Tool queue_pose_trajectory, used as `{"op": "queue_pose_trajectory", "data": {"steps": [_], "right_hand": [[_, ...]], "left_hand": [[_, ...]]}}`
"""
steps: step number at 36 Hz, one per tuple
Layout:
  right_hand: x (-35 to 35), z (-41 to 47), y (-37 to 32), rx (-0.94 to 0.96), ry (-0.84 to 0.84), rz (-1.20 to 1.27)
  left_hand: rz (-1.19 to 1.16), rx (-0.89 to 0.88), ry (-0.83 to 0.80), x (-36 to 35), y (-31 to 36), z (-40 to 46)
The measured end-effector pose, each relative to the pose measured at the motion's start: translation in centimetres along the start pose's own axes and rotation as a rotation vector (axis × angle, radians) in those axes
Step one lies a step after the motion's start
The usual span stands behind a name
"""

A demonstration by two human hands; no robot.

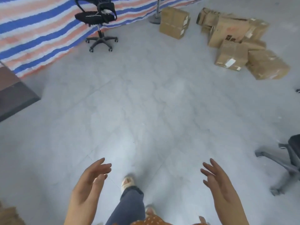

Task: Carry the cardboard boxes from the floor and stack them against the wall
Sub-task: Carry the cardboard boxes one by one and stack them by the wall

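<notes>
Far ahead of both grips, up and to the right across the bare floor (146, 98), lies the loose heap of cardboard boxes (240, 44), well apart from my hands. A separate stack of 2 boxes (174, 22) stands further left, close to the striped tarp (40, 30) that hangs like a wall. My left grip (88, 185) and right grip (219, 184) are both spread, fingers straight and relaxed, palms turned toward each other, holding nothing.

I judge the nearest sealed carton (232, 55), the one with a white label on its face, and the tilted one (267, 64) beside it as the natural first picks. They look like taped shipping cartons: stiff at the edges, softer in the middle of each panel, and the tape may be slick. Their weight I cannot tell. I would take 1 with a grip on each opposite side, low near the bottom corners, not by the flaps.

All the cartons I can see are taped shut, so what is inside stays hidden. Those at the back of the heap look crumpled and may sag when lifted.
</notes>
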State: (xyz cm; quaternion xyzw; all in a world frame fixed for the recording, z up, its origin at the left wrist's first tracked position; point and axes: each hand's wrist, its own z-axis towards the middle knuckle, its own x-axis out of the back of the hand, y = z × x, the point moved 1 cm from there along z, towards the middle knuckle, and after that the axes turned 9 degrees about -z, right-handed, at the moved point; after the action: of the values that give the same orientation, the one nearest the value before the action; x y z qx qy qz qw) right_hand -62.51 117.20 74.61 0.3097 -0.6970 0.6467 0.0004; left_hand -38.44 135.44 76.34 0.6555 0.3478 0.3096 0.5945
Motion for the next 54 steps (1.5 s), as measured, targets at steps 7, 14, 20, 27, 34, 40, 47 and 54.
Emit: {"op": "queue_pose_trajectory", "data": {"steps": [7, 14, 20, 27, 34, 40, 47, 54], "right_hand": [[-0.2, 5.1, 0.8, -0.063, 0.102, 0.021], [-0.3, 16.5, -1.8, -0.086, 0.256, 0.063], [0.3, 26.8, -5.1, -0.068, 0.351, 0.062], [0.8, 33.9, -5.6, -0.158, 0.410, 0.090], [3.8, 43.8, -4.5, -0.205, 0.447, 0.086], [9.6, 56.1, -4.1, -0.170, 0.396, 0.068], [17.2, 70.0, -5.6, -0.135, 0.344, 0.059], [20.8, 79.4, -5.0, -0.140, 0.273, 0.037]], "left_hand": [[0.005, 0.033, -0.114, -4.8, -0.7, 7.3], [-0.017, 0.020, -0.253, -12.5, 1.2, 21.0], [-0.016, -0.027, -0.341, -18.3, 4.2, 32.2], [0.029, 0.018, -0.456, -24.9, 4.8, 40.3], [0.045, 0.053, -0.458, -33.3, 3.9, 48.0], [0.029, 0.035, -0.382, -43.3, 3.9, 54.7], [-0.029, 0.019, -0.359, -55.6, 6.2, 61.5], [-0.015, 0.072, -0.314, -63.1, 6.2, 67.8]]}}
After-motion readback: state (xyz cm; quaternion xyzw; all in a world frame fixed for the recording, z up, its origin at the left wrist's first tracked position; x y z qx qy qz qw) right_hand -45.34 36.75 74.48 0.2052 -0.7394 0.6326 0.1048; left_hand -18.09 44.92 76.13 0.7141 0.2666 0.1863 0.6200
